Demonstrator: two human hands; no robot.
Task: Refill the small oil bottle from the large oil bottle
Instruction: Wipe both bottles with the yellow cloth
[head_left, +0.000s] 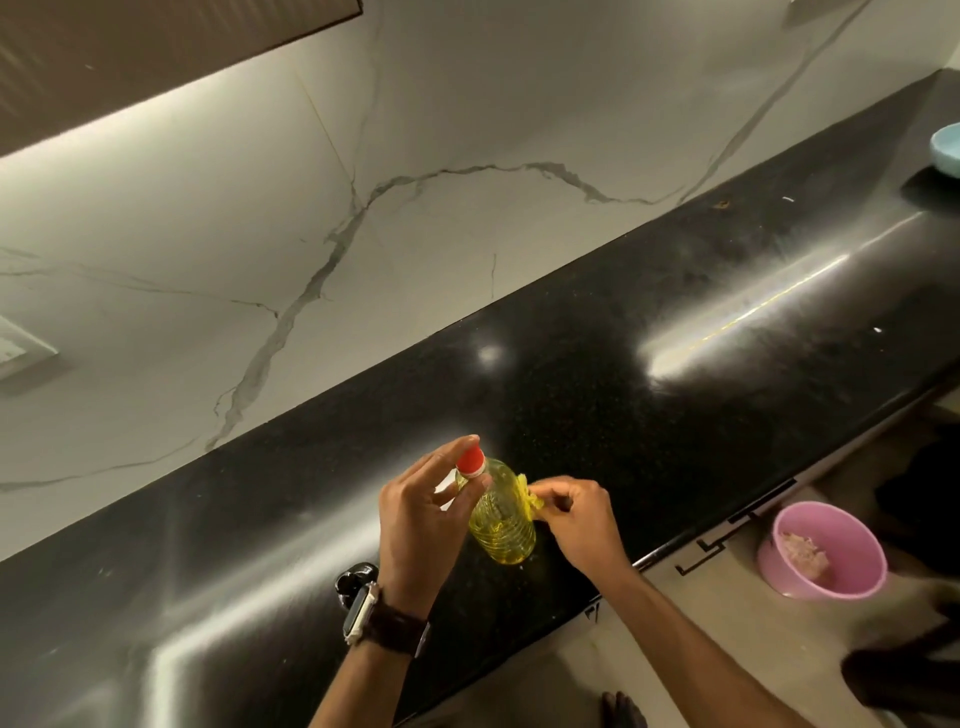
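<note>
bottle: oil bottle (501, 519), clear ribbed plastic, filled with yellow oil
cap: red cap (470, 462), seated on neck
pose: upright on black bench (623, 415)

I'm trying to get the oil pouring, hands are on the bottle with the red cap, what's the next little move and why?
Probably twist the red cap off. The left hand already pinches it between finger and thumb, and the right hand grips the yellow handle on the side of the oil bottle, steadying it upright on the black counter. The cap still sits on, so nothing can pour yet.
</note>
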